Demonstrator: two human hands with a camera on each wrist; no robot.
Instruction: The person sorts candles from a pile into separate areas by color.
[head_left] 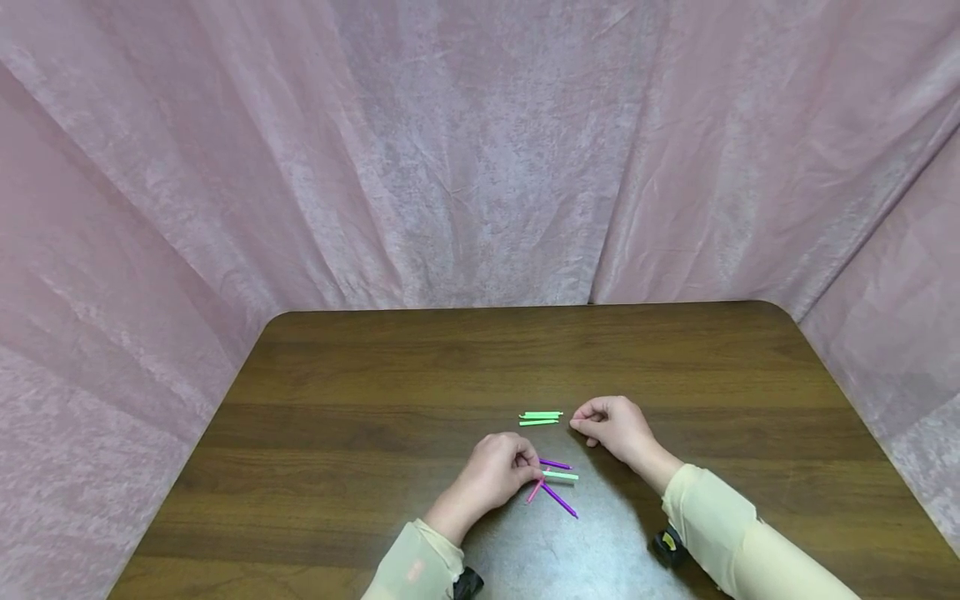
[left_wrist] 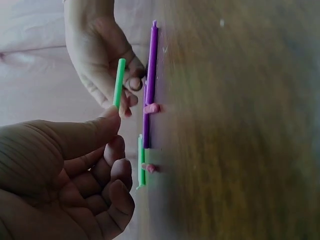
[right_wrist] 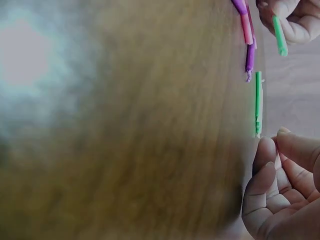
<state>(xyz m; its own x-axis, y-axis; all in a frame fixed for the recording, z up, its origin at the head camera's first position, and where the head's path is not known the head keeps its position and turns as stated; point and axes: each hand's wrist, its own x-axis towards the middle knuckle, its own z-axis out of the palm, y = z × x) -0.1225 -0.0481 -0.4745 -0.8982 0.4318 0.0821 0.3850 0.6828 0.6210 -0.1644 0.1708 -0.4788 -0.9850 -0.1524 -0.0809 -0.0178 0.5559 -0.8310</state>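
My left hand (head_left: pixel 495 467) pinches one end of a pale green candle (head_left: pixel 561 476) between thumb and forefinger. That candle (left_wrist: pixel 119 82) points away from the fingertips, over the purple and pink candles. Two purple candles (head_left: pixel 559 500) lie at angles below it, with a pink candle (head_left: pixel 534 493) close by. Farther back, bright green candles (head_left: pixel 538 422) lie side by side. My right hand (head_left: pixel 617 427) is just right of these, fingers loosely bent and thumb near the forefinger. In the right wrist view, its fingertips are close to the end of a green candle (right_wrist: pixel 258 97), with nothing visible held.
The brown wooden table (head_left: pixel 360 467) has rounded far corners. Pink velvet curtains (head_left: pixel 480 150) hang behind it and at both sides. A bright reflection (head_left: pixel 570 554) shows on the tabletop near its front. Each wrist carries a dark strapped device (head_left: pixel 667 546).
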